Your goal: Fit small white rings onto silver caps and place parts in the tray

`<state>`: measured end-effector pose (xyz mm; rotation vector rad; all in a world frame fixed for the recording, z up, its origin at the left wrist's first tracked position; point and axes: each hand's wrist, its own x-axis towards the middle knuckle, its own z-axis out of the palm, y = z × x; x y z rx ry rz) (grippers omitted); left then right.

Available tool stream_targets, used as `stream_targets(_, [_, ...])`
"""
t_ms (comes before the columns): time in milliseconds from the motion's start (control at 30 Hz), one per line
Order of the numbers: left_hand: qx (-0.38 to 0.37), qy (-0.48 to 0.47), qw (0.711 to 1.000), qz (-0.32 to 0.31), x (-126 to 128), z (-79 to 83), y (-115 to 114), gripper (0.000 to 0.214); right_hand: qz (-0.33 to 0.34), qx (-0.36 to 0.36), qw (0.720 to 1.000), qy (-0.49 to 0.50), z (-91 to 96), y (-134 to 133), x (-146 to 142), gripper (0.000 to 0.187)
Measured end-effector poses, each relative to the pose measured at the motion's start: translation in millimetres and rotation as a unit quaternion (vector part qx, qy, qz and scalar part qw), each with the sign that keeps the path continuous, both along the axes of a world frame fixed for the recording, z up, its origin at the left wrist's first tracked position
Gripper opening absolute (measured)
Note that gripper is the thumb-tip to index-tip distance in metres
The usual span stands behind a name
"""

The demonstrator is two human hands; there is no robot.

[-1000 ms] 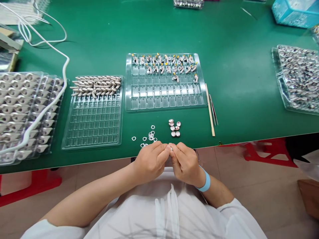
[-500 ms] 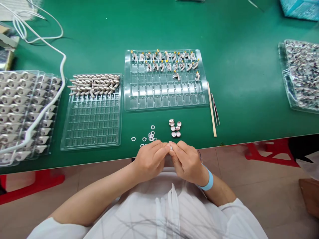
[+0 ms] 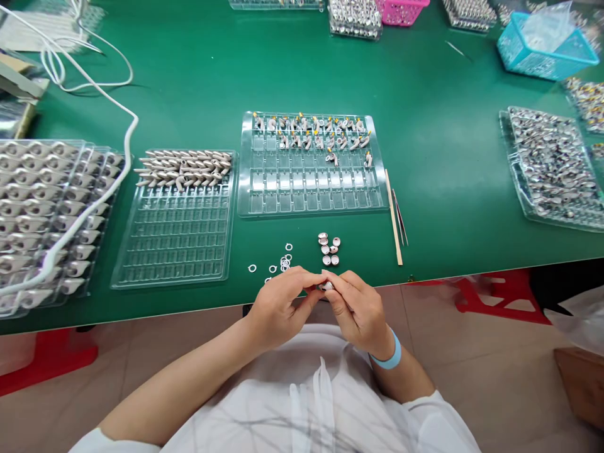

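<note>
My left hand [image 3: 282, 309] and my right hand [image 3: 361, 313] meet at the table's front edge. Their fingertips pinch one small pale, shiny earbud piece [image 3: 326, 285] between them, and the fingers cover much of it. Just beyond the hands lie several round earbud shells [image 3: 326, 250], whitish inside. Several thin white rings [image 3: 285, 263] are scattered to their left. Further back, a clear tray [image 3: 311, 204] holds curved earbud stems [image 3: 306, 140] with yellow tips in its far rows.
A wooden stick [image 3: 394, 220] and tweezers [image 3: 400, 217] lie right of the tray. On the left are another part-filled clear tray [image 3: 172, 251], stacked trays of larger shells [image 3: 38, 207] and a white cable [image 3: 129, 135]. A loaded tray [image 3: 550, 163] and blue basket [image 3: 542, 60] stand right.
The head view has tilted up, bringing more of the table's far side into sight. My fingers have shifted on the earbud piece, and more of it shows between them.
</note>
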<state>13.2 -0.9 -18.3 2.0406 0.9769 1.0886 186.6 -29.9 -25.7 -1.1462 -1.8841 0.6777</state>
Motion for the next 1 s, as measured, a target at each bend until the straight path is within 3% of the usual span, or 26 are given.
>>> stream_targets(533, [0.003,-0.079,0.996,0.038,4.4,-1.7,-3.6,0.019,0.01,-0.014,0.999,-0.043,7.0,-1.1,-3.4,0.044])
stream_targets(1000, [0.087,-0.064,0.994,0.027,6.9,-7.1,-4.9,0.034,-0.011,0.005,0.999,-0.034,5.6,-0.8,-6.3,0.037])
